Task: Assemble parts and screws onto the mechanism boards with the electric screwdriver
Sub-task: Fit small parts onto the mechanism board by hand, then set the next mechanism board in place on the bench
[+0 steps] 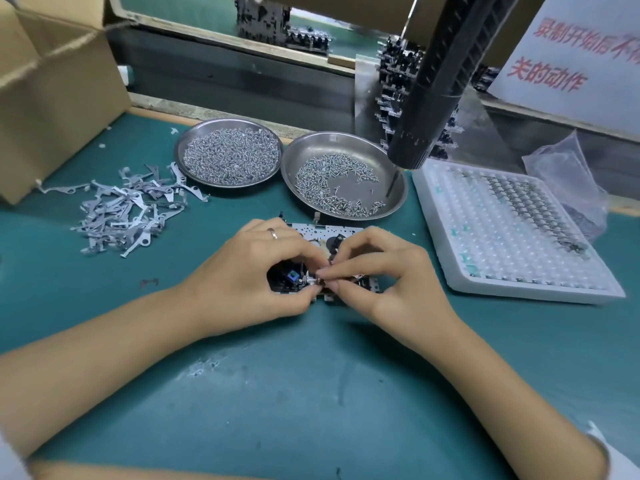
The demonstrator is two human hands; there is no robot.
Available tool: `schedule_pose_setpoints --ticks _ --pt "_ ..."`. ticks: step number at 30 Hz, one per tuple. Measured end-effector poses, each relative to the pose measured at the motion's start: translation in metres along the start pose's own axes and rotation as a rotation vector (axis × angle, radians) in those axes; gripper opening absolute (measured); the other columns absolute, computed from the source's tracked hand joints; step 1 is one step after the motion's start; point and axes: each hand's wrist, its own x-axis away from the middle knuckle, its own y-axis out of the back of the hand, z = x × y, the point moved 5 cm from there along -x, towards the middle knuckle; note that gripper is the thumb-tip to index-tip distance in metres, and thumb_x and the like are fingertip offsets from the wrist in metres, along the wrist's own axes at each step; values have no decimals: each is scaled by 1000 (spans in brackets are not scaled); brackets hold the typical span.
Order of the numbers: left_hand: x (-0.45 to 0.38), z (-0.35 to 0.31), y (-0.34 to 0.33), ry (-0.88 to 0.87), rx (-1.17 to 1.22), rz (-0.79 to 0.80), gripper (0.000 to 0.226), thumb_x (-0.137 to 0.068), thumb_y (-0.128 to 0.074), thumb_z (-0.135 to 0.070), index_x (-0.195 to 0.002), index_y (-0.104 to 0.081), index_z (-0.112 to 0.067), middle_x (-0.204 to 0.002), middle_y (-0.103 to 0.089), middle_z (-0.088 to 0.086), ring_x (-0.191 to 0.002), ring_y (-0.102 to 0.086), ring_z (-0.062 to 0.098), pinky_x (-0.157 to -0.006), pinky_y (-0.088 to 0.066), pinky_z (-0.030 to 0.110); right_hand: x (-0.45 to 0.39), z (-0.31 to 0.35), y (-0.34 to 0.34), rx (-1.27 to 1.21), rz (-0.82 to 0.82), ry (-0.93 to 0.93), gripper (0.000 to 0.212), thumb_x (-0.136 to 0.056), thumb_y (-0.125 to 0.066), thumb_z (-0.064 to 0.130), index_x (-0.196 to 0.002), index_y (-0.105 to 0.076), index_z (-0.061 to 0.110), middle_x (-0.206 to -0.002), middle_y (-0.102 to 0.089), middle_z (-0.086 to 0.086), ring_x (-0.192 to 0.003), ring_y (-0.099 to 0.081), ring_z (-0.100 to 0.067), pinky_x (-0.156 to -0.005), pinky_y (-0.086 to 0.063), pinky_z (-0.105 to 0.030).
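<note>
Green bench mat, frame centre: left hand and right hand pinching small metal part onto mechanism board; electric screwdriver hanging unused upper right; screwing seemingly pending.

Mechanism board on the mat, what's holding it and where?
The left hand grips the mechanism board at its left end; the right hand pinches a small metal part on it.

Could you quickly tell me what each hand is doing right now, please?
Left hand: fingers curled on the mechanism board.
Right hand: pinches a small metal part at the board.
</note>
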Motion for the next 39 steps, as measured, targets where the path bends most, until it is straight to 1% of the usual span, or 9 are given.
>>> schedule_pose_setpoints --ticks 4,8,11,13,15,19,23,31,39 --pt "0 1 0 1 41 -5 18 -71 -74 -22 -89 -72 -16 -82 -66 -14 -81 -55 5 -84 -45 34 1 8 28 19 -452 66 17 -81 -65 6 -95 -69 15 -81 -58 -1 -74 -56 -7 -75 -45 -20" --pt "1 3 0 13 65 -2 20 -73 -70 -32 -88 -72 -20 -82 -66 -18 -83 -55 -1 -87 -42 29 -14 12 60 -61 -762 -32 49 -83 -68 24 -125 -43 26 -109 -51 -2 -101 -52 -14 -92 -46 -40" --pt "0 4 0 31 77 -9 19 -70 -72 -31 -87 -72 -23 -82 -65 -18 -84 -55 -3 -89 -41 28 -44 22 76 -36 -719 -45 78 -81 -72 32 -143 -26 21 -122 -52 0 -111 -53 -12 -100 -43 -38" --pt "0 5 0 44 82 -12 19 -68 -75 -27 -86 -73 -24 -82 -65 -18 -84 -55 -3 -89 -41 29 -64 30 81 -62 -711 -27 82 -81 -72 32 -145 -22 18 -126 -53 3 -113 -54 -6 -101 -43 -31" --pt "0 5 0 48 87 -14 19 -67 -75 -26 -86 -73 -24 -81 -65 -18 -85 -55 -3 -90 -40 27 -77 37 84 -134 -746 -4 77 -84 -71 25 -143 -23 15 -118 -57 6 -105 -57 -2 -93 -45 -19" --pt "-2 4 1 42 95 -13 19 -67 -73 -29 -85 -73 -23 -81 -66 -18 -84 -56 -1 -87 -40 25 -88 47 83 -212 -773 28 57 -88 -65 15 -129 -29 25 -89 -63 2 -76 -62 -5 -69 -48 -13" --pt "-2 5 1 45 97 -10 19 -68 -74 -27 -86 -73 -22 -80 -67 -18 -82 -55 -1 -89 -39 23 -84 55 69 -357 -743 63 47 -85 -60 8 -122 -35 21 -78 -53 -8 -59 -56 -30 -51 -47 -24" --pt "-2 3 1 63 104 -13 19 -68 -74 -24 -87 -74 -19 -82 -66 -20 -82 -54 2 -89 -40 26 -52 57 21 -641 -581 136 22 -88 -58 8 -96 -40 17 -57 -49 0 -39 -47 -21 -42 -42 -29" --pt "-2 2 1 54 95 -18 15 -68 -75 -21 -83 -71 -19 -77 -64 -13 -79 -52 5 -85 -38 23 -48 55 5 -752 -562 123 20 -85 -53 4 -95 -40 17 -54 -45 -1 -35 -43 -21 -42 -39 -25"
